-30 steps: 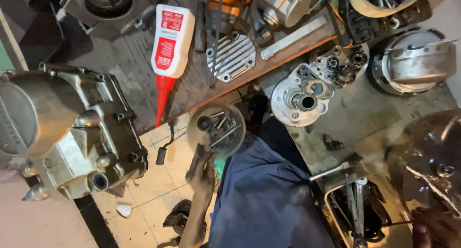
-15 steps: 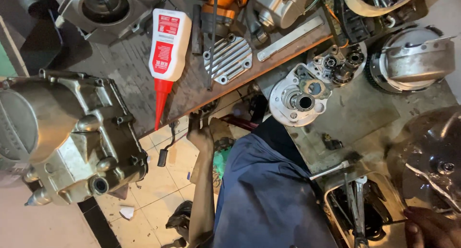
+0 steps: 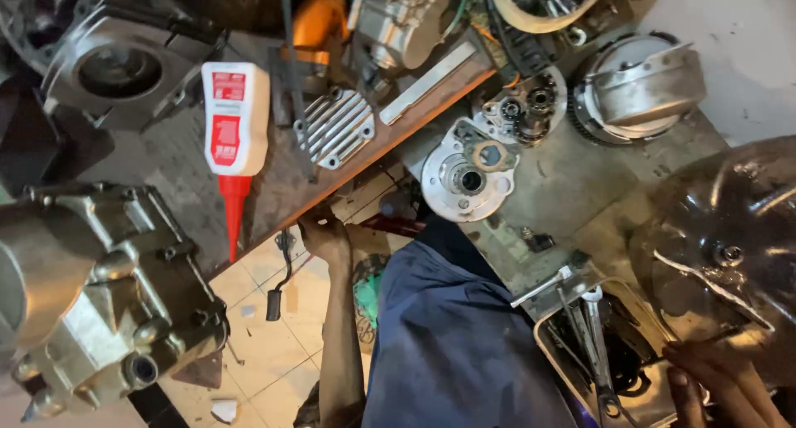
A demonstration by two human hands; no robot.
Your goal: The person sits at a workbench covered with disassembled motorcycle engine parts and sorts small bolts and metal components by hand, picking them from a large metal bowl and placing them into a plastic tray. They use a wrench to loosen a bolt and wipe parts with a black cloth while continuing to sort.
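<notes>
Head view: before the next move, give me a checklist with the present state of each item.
1. Left hand in view: ok, it reaches under the edge of the dark wooden workbench; its grip is hidden.
2. Right hand in view: ok, at the rectangular metal tool tray; whether it holds anything: cannot tell.
3. White glue bottle with red nozzle stable: ok, lying flat on the bench.
4. Grey metal engine case seated: cannot tell, its support is hidden.
5. Round silver cover plate clear of both hands: ok.

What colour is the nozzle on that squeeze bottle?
Red, on a white bottle; nozzle clearest in the head view.
</notes>
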